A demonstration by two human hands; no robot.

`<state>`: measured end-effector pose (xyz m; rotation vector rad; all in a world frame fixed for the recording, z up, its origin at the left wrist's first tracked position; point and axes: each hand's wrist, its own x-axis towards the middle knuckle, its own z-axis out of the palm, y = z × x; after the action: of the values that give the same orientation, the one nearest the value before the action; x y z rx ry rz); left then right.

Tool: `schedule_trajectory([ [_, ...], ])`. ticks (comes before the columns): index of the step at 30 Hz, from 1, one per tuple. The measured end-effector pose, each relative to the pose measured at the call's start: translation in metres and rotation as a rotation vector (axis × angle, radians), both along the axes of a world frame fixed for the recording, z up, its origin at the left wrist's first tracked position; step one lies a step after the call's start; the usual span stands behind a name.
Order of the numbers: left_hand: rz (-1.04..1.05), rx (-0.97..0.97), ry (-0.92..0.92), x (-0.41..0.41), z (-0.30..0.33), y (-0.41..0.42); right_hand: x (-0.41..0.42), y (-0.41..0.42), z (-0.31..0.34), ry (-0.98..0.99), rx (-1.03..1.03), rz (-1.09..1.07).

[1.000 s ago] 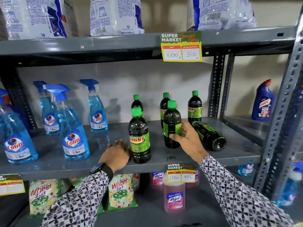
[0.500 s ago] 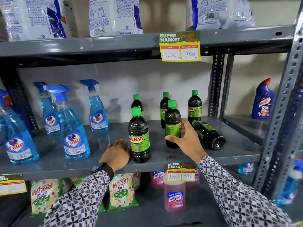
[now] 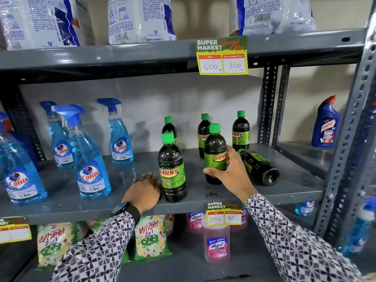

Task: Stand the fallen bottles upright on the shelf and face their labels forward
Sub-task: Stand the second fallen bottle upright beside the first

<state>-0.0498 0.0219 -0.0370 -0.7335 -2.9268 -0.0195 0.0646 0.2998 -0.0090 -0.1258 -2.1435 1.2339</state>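
On the grey metal shelf [image 3: 203, 198] stand five dark bottles with green caps and green labels, and a sixth lies on its side. The right hand [image 3: 234, 174] has its grip clamped around the held bottle [image 3: 214, 151], thumb at the front low on the label, fingers wrapped round the right side; this bottle is upright, its base on the shelf, and its label shows "SUN" before the fingers cover the rest. Just beside that hand, at 3 o'clock from it, lies the fallen bottle [image 3: 259, 166], its cap pointing back toward 10 o'clock and its base toward the front at 4 o'clock.

The left hand [image 3: 143, 192] rests flat on the shelf's front part, grip apart with fingers spread, clamped on nothing; its fingertips are touching or nearly touching the front bottle [image 3: 172, 171], which stands upright with its label facing forward. A watch [image 3: 121, 208] sits on that wrist.

Behind, at 12 o'clock, three more bottles stand upright: the back left bottle [image 3: 169, 127], the back middle bottle [image 3: 203, 131] and the back right bottle [image 3: 240, 131].

At 9 o'clock, well apart from the dark bottles, stand blue spray bottles [image 3: 91, 159].
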Motion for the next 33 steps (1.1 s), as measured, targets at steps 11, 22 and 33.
schedule_trajectory([
  [11, 0.006, -0.022, -0.007, -0.002, -0.001, -0.002, -0.001, 0.006, 0.0, -0.079, -0.149, 0.067],
  [22, 0.027, -0.075, 0.009, 0.007, 0.007, 0.003, 0.048, 0.011, -0.008, -0.054, -0.133, 0.134],
  [33, 0.001, -0.119, 0.036, 0.018, 0.014, 0.003, 0.071, 0.022, 0.026, 0.19, 0.016, -0.259],
])
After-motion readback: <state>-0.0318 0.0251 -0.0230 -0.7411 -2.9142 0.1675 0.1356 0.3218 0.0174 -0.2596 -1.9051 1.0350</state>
